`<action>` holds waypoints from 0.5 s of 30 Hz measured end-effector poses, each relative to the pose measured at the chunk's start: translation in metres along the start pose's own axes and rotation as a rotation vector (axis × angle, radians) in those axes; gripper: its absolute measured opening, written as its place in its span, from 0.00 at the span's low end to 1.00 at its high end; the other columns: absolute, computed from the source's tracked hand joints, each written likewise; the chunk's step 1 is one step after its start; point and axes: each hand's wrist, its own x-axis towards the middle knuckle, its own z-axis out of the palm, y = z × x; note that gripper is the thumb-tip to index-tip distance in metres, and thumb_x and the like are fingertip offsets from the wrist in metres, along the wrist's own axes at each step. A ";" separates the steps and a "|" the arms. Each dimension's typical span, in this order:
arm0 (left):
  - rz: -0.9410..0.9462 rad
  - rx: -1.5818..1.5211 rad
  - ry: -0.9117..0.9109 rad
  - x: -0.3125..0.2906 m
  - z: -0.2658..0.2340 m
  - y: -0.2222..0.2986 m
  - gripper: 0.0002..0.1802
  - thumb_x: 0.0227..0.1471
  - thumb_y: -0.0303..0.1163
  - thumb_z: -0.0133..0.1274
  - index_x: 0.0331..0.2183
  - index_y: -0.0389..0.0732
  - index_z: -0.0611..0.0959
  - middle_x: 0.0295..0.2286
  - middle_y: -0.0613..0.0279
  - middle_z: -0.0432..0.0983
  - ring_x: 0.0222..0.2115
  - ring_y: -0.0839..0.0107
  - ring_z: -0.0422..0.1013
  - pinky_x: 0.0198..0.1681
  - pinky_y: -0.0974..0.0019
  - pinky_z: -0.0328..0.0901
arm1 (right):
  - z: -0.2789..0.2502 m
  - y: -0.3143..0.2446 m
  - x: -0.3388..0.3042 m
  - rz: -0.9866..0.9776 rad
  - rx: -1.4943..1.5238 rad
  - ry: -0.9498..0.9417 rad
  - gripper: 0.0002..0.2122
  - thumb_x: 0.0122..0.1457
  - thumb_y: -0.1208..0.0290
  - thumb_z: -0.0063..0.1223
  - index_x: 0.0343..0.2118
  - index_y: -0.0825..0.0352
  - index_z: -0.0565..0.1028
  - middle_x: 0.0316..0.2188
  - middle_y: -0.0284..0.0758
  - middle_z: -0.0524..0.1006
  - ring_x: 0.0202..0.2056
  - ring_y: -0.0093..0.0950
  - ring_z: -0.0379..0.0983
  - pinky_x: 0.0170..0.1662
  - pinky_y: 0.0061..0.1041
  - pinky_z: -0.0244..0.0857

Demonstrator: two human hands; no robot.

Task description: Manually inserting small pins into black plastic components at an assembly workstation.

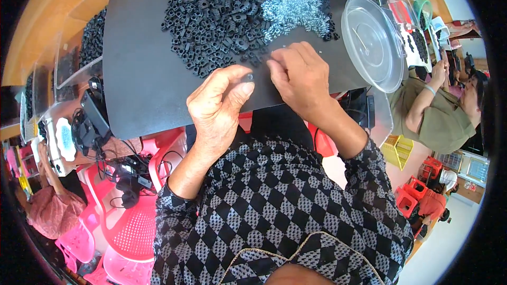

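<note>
My left hand (pixel 214 106) is closed in a pinch over the near part of the dark grey board (pixel 140 82). Between its thumb and forefinger sits a small black plastic part (pixel 247 78). To its right, my right hand (pixel 305 76) has its fingers curled and thumb drawn in, close to the near edge of the heap; whatever its fingertips hold is hidden. A wide heap of small black plastic parts (pixel 219 18) spreads over the board beyond both hands. On the heap's right side lies a pile of small clear pieces (pixel 293 11).
A round clear plastic lid (pixel 364 68) lies at the right edge, with a thin pale stick on it. Clear bins (pixel 79 71) of black parts stand left, near cables and a black box (pixel 95 112). Pink chairs (pixel 129 227) and co-workers (pixel 438 111) are around.
</note>
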 end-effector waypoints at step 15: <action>-0.004 -0.021 -0.066 0.004 0.005 0.003 0.11 0.44 0.19 0.59 0.34 0.34 0.82 0.28 0.63 0.76 0.27 0.77 0.70 0.31 0.75 0.65 | -0.037 -0.014 0.013 0.260 0.748 -0.160 0.07 0.50 0.81 0.57 0.34 0.70 0.76 0.28 0.32 0.74 0.27 0.17 0.70 0.29 0.17 0.64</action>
